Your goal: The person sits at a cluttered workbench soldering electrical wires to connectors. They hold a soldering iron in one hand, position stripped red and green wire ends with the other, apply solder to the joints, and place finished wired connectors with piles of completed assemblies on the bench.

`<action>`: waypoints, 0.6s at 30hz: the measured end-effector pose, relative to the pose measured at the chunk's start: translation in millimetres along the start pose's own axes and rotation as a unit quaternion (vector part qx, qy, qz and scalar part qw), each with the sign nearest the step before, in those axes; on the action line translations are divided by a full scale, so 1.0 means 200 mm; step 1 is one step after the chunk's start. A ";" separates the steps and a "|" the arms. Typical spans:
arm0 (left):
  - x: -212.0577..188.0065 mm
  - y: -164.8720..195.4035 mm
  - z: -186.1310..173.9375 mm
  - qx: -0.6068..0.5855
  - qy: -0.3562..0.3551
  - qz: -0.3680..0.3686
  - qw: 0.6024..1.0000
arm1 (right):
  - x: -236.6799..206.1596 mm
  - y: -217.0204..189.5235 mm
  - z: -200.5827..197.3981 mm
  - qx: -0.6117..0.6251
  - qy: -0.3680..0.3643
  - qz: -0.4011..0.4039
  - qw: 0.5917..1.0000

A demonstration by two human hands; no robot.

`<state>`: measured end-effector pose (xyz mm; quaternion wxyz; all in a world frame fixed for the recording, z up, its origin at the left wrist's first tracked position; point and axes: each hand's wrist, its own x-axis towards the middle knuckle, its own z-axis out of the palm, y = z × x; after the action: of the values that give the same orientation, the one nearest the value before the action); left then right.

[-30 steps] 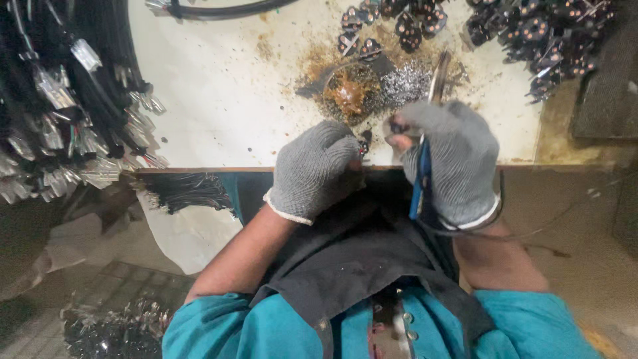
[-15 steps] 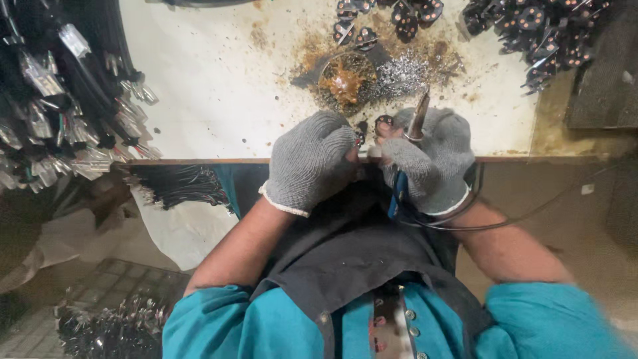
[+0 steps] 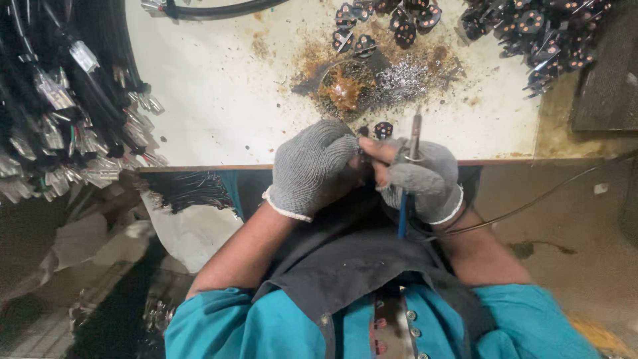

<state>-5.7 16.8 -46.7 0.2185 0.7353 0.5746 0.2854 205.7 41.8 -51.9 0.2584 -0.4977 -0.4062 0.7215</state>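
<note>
My left hand (image 3: 311, 166), in a grey knit glove, is closed around a small dark part that is mostly hidden between both hands at the table's front edge. My right hand (image 3: 420, 178), in a fingerless grey glove, grips a soldering iron (image 3: 408, 174) with a blue handle, its metal tip pointing up and away from me. My bare right fingertips touch the part held by the left hand. A small black round connector (image 3: 383, 129) lies on the table just beyond my hands.
A white stained worktable (image 3: 219, 100) carries a rusty solder residue patch (image 3: 345, 90) and piles of black connectors (image 3: 531, 33) at the back. Bundles of black cables with metal terminals (image 3: 60, 106) hang at the left. A thin cord (image 3: 531, 199) runs right.
Both hands have come closer together and nearer the table edge. The soldering iron has swung from slanting to nearly upright.
</note>
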 end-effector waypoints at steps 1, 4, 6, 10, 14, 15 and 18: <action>0.00 0.00 -0.01 -0.007 -0.003 0.003 1.000 | 0.02 0.02 0.00 0.165 -0.026 0.155 0.974; -0.02 0.04 -0.09 -0.051 0.015 0.008 0.999 | 0.00 0.02 -0.01 0.081 -0.022 0.061 0.995; -0.07 0.05 -0.16 -0.066 0.008 -0.037 0.997 | -0.01 0.00 -0.01 0.045 -0.014 0.112 0.993; -0.27 0.00 -0.33 -0.105 -0.111 -0.177 0.972 | -0.02 -0.08 -0.02 -0.057 -0.104 -0.062 0.991; -0.21 0.04 -0.50 -0.043 -0.120 -0.128 0.984 | -0.03 -0.14 0.00 -0.261 0.044 -0.356 0.896; -0.12 0.10 -0.56 0.003 -0.089 -0.109 0.990 | -0.02 -0.14 0.01 -0.202 0.064 -0.313 0.926; 0.27 0.29 -0.73 0.156 0.033 0.021 0.987 | -0.03 -0.15 0.04 -0.021 0.118 -0.169 0.978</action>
<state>-51.5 54.3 108.6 0.0763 0.7625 0.6033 0.2208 200.2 51.0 -22.5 0.4123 -0.5087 -0.4667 0.5945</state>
